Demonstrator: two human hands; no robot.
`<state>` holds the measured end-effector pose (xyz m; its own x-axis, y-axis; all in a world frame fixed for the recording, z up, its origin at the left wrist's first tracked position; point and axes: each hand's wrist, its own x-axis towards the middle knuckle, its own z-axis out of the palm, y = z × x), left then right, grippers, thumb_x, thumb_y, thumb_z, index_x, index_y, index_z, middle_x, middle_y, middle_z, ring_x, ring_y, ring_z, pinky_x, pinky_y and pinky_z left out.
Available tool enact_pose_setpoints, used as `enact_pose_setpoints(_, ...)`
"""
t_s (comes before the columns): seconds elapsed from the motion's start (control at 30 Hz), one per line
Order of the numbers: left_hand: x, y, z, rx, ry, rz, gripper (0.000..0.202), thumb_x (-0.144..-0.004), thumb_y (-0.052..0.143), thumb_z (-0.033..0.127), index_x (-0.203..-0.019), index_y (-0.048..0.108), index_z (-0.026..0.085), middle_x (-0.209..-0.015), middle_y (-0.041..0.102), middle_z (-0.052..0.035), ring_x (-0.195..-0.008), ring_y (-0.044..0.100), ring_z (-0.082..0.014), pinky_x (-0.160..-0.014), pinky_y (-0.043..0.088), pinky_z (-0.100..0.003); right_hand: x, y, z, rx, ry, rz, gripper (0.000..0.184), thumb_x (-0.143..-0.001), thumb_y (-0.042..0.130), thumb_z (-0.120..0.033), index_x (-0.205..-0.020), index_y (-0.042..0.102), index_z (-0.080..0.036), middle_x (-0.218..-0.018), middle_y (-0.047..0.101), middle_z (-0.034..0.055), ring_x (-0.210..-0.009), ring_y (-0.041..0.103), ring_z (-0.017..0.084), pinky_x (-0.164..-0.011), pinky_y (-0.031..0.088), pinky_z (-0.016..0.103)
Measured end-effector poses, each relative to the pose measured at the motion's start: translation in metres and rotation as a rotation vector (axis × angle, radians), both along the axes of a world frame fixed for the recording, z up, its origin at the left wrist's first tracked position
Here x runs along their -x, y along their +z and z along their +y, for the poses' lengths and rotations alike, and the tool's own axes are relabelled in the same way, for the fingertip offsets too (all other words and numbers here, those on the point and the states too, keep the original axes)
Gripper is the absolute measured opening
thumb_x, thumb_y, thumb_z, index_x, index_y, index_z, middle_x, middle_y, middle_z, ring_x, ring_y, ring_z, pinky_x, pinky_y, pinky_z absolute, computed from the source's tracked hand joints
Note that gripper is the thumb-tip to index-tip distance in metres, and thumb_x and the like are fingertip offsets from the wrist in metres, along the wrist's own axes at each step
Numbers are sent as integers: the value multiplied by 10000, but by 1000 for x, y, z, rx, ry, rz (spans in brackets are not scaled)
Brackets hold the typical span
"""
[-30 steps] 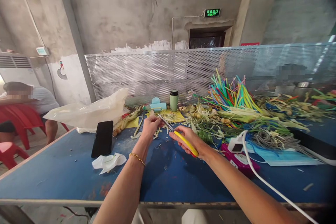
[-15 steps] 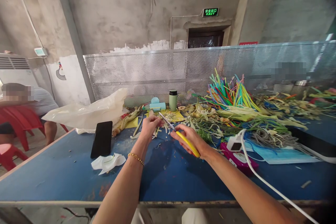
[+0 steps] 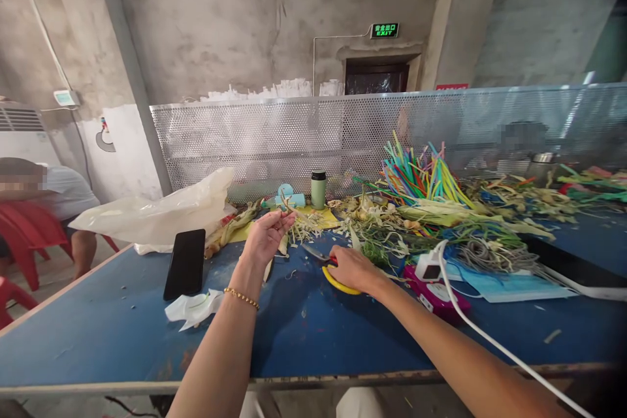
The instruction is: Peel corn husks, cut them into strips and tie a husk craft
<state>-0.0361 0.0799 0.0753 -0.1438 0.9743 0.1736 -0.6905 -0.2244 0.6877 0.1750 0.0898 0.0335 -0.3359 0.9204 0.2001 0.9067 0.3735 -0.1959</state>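
Observation:
My left hand [image 3: 265, 236], with a gold bracelet on the wrist, is raised palm-up above the blue table [image 3: 112, 333]; its fingertips pinch a small pale strip [image 3: 287, 213]. My right hand [image 3: 349, 267] rests low on the table, closed over the yellow-handled scissors [image 3: 327, 266], whose blades point left along the tabletop. Pale cut scraps [image 3: 304, 228] lie just beyond both hands on a yellow sheet [image 3: 327, 217].
A black phone [image 3: 186, 263] and crumpled tissue [image 3: 194, 307] lie to the left, a plastic bag [image 3: 161, 212] behind them. Coloured strips [image 3: 421, 176], a green bottle [image 3: 318, 189], a charger with white cable [image 3: 431, 266] and a perforated metal screen [image 3: 294, 137] stand beyond. A person sits far left [image 3: 59, 192].
My right hand has dropped to the table with the scissors, which no longer point at my left hand. My left hand has turned palm-up with the strip. The view shifted slightly.

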Motion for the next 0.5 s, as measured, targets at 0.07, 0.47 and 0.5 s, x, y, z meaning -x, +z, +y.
enact_pose_setpoints(0.07, 0, 3, -3, 16, -35, -30, 144, -807, 565, 50, -704, 654, 94, -787, 709, -106, -885, 712, -196, -914, 548, -301, 5, 1, -10, 13, 37, -67, 229, -795, 604, -303, -960, 664, -156, -908, 712, 148, -843, 670, 285, -661, 440, 329)
enact_pose_setpoints(0.47, -13, -5, -4, -58, -172, 103, 89, -786, 609, 86, -717, 666, 88, -811, 713, -109, -874, 707, -203, -926, 539, -331, 18, 59, 9, -369, 322, 416, 345, -823, 638, -289, -1154, 647, -190, -1087, 649, 102, -791, 619, 160, -688, 460, 271)
enact_pose_setpoints(0.5, -14, -6, -4, -58, -192, 118, 89, -785, 611, 85, -718, 668, 87, -819, 716, -115, -863, 708, -199, -918, 541, -328, 21, 57, 16, -295, 397, 476, 334, -815, 632, -255, -1140, 651, -180, -1057, 654, 91, -761, 614, 144, -665, 460, 257)
